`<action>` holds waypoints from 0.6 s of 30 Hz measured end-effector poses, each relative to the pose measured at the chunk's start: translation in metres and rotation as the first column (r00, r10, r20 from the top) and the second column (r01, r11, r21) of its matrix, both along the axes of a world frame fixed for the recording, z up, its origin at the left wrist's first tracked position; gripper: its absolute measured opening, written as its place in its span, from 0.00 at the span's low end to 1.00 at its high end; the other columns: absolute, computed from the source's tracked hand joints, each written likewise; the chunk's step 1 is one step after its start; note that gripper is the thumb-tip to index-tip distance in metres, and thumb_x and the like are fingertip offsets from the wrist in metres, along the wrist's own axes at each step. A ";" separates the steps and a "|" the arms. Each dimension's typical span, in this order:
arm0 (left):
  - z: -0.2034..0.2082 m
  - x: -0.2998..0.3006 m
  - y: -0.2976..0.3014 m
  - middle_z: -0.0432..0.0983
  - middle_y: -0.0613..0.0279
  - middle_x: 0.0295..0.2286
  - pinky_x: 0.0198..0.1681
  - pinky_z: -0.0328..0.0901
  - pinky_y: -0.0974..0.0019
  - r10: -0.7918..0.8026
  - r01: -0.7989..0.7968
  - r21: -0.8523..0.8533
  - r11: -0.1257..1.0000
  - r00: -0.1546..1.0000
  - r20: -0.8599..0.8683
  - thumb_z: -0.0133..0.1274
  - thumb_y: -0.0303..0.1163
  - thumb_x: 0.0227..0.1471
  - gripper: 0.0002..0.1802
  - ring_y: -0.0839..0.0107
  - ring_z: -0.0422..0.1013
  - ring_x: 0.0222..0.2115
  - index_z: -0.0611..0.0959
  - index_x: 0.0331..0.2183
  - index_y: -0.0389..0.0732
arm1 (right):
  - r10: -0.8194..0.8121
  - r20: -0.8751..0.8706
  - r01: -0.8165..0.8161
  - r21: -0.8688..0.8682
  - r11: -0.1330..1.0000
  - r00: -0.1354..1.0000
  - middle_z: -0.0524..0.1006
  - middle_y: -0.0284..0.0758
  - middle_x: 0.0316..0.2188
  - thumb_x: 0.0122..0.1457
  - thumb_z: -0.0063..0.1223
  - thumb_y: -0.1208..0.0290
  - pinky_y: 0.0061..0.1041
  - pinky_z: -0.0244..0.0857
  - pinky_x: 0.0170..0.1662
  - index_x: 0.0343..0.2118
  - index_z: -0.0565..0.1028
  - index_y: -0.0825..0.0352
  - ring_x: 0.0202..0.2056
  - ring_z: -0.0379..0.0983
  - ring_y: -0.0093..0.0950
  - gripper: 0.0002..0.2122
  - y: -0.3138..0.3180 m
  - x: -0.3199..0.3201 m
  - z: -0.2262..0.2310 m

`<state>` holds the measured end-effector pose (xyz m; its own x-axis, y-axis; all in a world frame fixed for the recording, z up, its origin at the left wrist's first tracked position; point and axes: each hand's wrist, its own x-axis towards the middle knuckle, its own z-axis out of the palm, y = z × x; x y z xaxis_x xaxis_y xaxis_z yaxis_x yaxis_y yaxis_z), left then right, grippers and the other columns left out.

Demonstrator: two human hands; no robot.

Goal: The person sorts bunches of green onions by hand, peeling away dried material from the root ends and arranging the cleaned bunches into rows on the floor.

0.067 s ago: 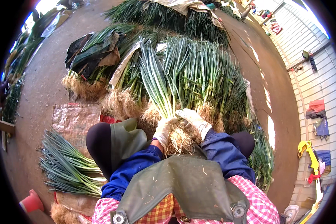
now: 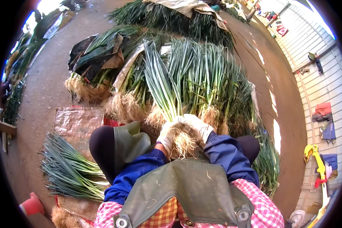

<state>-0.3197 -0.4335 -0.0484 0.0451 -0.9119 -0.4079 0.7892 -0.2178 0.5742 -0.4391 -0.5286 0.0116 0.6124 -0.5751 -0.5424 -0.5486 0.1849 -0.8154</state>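
Note:
In front of my lap, a bunch of green onions [image 2: 164,85] stands with its leaves pointing away and its pale, stringy roots [image 2: 184,143] toward me. My left hand [image 2: 168,133], in a whitish glove, is closed around the lower stalks just above the roots. From the other side my right hand [image 2: 198,126], gloved alike, wraps the same stalks and touches the left one; its fingertips are partly hidden. Behind the bunch stands a wide row of green onions [image 2: 212,72], roots toward me.
Trimmed-looking green onions [image 2: 72,167] lie at my left beside a reddish woven sack [image 2: 79,123]. A dark cloth [image 2: 98,57] covers another heap. Farther off is a covered pile [image 2: 171,19]. A red container [image 2: 32,205] sits lower left, a yellow pole-like object [image 2: 319,163] at the right wall.
My right hand has shifted slightly left and closed in around the stalks against my left hand. The view has moved a little; the bunch stays in place.

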 end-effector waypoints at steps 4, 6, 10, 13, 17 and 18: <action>0.011 -0.001 0.012 0.77 0.60 0.30 0.36 0.69 0.69 0.015 -0.028 -0.067 0.997 0.984 -0.176 0.47 0.28 0.54 0.10 0.70 0.73 0.30 0.79 0.37 0.38 | -0.162 0.244 0.134 0.128 0.983 0.956 0.78 0.28 0.31 0.57 0.53 0.65 0.19 0.65 0.38 0.37 0.78 0.69 0.32 0.70 0.18 0.12 0.016 0.005 0.012; -0.007 -0.001 0.006 0.76 0.61 0.32 0.39 0.67 0.69 -0.087 0.093 -0.033 0.995 0.985 0.150 0.45 0.31 0.57 0.11 0.72 0.72 0.33 0.79 0.38 0.38 | -0.023 0.140 0.058 -0.251 0.966 0.990 0.77 0.29 0.27 0.56 0.53 0.63 0.22 0.64 0.35 0.34 0.78 0.69 0.31 0.70 0.18 0.13 0.012 -0.011 0.011; 0.034 -0.012 0.003 0.77 0.64 0.26 0.31 0.68 0.70 0.028 -0.006 0.136 0.991 0.987 -0.159 0.55 0.37 0.51 0.13 0.73 0.72 0.25 0.80 0.35 0.39 | 0.010 -0.327 -0.256 -0.721 0.644 0.945 0.77 0.41 0.26 0.56 0.51 0.61 0.30 0.65 0.30 0.26 0.75 0.65 0.28 0.74 0.34 0.12 0.020 -0.021 0.017; 0.029 -0.007 0.013 0.77 0.65 0.26 0.29 0.66 0.70 -0.002 0.027 0.080 0.996 0.957 -0.289 0.58 0.43 0.49 0.16 0.74 0.72 0.24 0.81 0.35 0.41 | 0.111 -0.182 -0.210 -0.734 0.646 0.977 0.75 0.38 0.21 0.53 0.53 0.59 0.33 0.68 0.29 0.26 0.74 0.63 0.26 0.75 0.37 0.11 0.046 -0.002 0.030; -0.005 -0.011 0.011 0.79 0.63 0.29 0.35 0.67 0.70 0.052 -0.058 -0.026 0.998 0.980 -0.190 0.55 0.35 0.50 0.12 0.73 0.74 0.29 0.82 0.36 0.39 | 0.173 -0.201 -0.261 -0.838 0.480 0.964 0.77 0.41 0.24 0.51 0.53 0.62 0.33 0.69 0.32 0.32 0.77 0.64 0.27 0.74 0.41 0.11 0.058 0.007 0.019; -0.006 -0.010 0.011 0.79 0.63 0.28 0.34 0.67 0.71 0.044 -0.048 -0.034 0.998 0.992 -0.119 0.56 0.35 0.49 0.13 0.73 0.74 0.29 0.82 0.36 0.38 | 0.184 -0.199 -0.270 -0.752 0.601 0.963 0.77 0.41 0.26 0.52 0.52 0.60 0.33 0.69 0.33 0.33 0.77 0.63 0.28 0.75 0.40 0.13 0.058 0.004 0.020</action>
